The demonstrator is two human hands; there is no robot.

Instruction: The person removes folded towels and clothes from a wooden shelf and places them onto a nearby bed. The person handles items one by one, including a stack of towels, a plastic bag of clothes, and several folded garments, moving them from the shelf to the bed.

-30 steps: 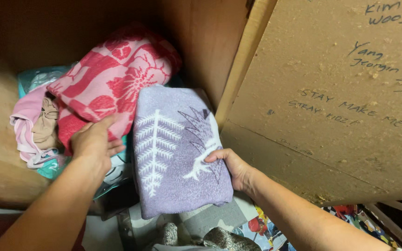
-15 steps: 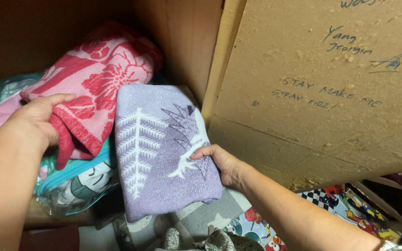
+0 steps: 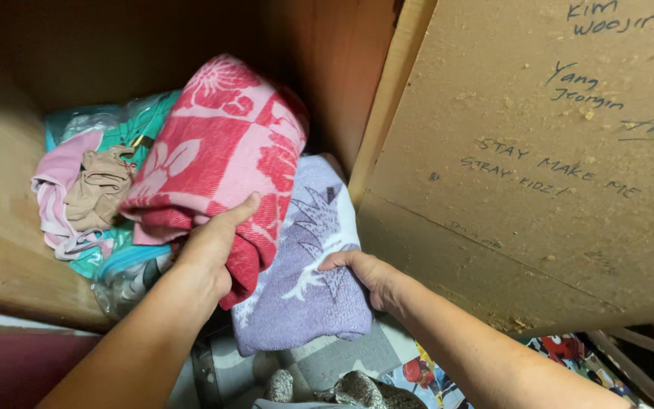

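My left hand [image 3: 212, 250] grips the lower edge of a folded red and pink flowered towel [image 3: 217, 151], which lies partly over a folded lilac towel [image 3: 304, 288] with a white leaf pattern. My right hand [image 3: 365, 276] holds the lilac towel's right edge, thumb on top. Both towels sit at the open front of a wooden cupboard compartment [image 3: 9, 250].
A pink garment [image 3: 51, 189] and a beige cloth [image 3: 96, 189] lie on teal plastic-wrapped bundles [image 3: 115, 261] at the left. The cupboard's inner wall [image 3: 327, 68] rises behind. A brown board with handwriting [image 3: 539, 151] fills the right. Patterned fabrics [image 3: 418, 371] lie below.
My left hand has taken hold of the red towel and pulled it rightward over the lilac towel, hiding its leaf pattern. My right hand has kept its grip.
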